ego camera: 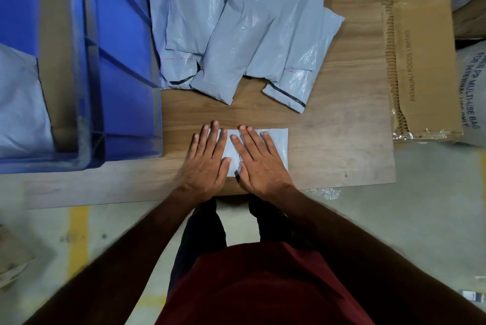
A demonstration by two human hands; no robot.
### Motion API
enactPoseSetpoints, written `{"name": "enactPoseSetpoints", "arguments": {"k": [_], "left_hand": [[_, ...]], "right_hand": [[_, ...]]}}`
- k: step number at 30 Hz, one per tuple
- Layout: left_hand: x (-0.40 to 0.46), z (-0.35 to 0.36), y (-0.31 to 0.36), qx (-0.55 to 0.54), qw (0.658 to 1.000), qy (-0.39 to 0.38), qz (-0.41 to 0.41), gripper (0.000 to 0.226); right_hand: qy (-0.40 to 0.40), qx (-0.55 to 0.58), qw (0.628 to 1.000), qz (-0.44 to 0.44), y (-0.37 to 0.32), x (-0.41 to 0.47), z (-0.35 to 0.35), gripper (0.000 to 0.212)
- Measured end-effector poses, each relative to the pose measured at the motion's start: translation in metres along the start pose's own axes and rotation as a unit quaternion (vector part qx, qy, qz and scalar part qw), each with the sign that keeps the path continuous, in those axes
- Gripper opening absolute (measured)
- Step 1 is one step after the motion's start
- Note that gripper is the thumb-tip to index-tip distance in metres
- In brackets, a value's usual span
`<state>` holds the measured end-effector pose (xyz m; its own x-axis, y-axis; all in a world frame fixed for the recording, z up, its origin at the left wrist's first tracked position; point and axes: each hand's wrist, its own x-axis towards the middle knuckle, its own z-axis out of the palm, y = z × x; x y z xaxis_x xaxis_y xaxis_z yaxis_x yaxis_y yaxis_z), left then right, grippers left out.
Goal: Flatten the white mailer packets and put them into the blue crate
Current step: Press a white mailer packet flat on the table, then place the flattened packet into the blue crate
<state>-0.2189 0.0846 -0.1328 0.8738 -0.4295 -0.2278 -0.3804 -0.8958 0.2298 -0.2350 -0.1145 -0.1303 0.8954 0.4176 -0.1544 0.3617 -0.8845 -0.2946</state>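
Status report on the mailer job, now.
Left hand and right hand open, pressing one white mailer packet flat on the board. Unflattened pile waits beyond. Blue crate at left, path clear.

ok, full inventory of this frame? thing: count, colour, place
mailer under hands: 1, white, near edge of board, lying flat
mailer pile: several overlapping, exact count unclear, white, far half of board
crate: 1, blue, left, partly on the board
mailer in crate: at least 1, white, crate's near left corner
board: 1, wood-grain brown, on the floor
cardboard box: 1 flattened, brown, right of board; more boxes behind it
printed bag: 1, grey with dark lettering, far right edge
floor: grey, yellow line at lower left
left hand: fingers straight, pressing mailer's left end
right hand: fingers straight, pressing mailer's middle
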Motion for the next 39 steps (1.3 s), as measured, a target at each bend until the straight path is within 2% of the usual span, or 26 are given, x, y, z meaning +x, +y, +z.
{"name": "enactPoseSetpoints", "arguments": {"k": [3,6,10,13,16,20,25,28,31,39], "left_hand": [[-0.009,-0.007,-0.003,0.028,0.997,0.007,0.074,0.078],[-0.012,-0.005,-0.007,0.066,0.988,-0.018,0.135,0.074],[0.000,-0.010,-0.011,0.085,0.987,-0.031,0.130,0.059],[0.004,-0.027,-0.010,0.077,0.985,-0.057,0.141,0.058],[0.004,-0.048,-0.002,0.067,0.988,-0.073,0.121,0.059],[0.003,-0.082,0.015,0.118,0.988,-0.032,0.093,0.070],[0.018,-0.137,0.034,0.160,0.984,0.037,0.070,0.083],[0.027,-0.168,0.040,0.181,0.974,0.119,0.074,0.073],[0.033,-0.204,0.044,0.172,0.969,0.163,0.067,0.076],[0.024,-0.290,0.001,0.207,0.953,0.206,0.083,0.066]], "right_hand": [[0.008,0.024,1.000,0.004,0.006,-0.007,-0.009,0.067],[0.008,0.037,0.999,0.016,0.023,-0.028,-0.016,0.075],[-0.034,0.022,0.999,-0.001,0.029,-0.044,-0.020,0.087],[-0.049,-0.012,0.999,0.018,0.025,-0.038,-0.022,0.086],[-0.069,-0.017,0.997,0.039,0.020,-0.030,-0.035,0.097],[0.007,-0.018,0.999,0.038,0.014,-0.028,-0.064,0.078],[0.086,-0.004,0.996,0.024,0.012,-0.018,-0.119,0.075],[0.123,0.001,0.992,0.017,0.011,-0.008,-0.150,0.075],[0.146,0.010,0.989,0.021,0.008,0.005,-0.179,0.075],[0.203,0.037,0.979,0.005,-0.038,0.060,-0.242,0.072]]}}
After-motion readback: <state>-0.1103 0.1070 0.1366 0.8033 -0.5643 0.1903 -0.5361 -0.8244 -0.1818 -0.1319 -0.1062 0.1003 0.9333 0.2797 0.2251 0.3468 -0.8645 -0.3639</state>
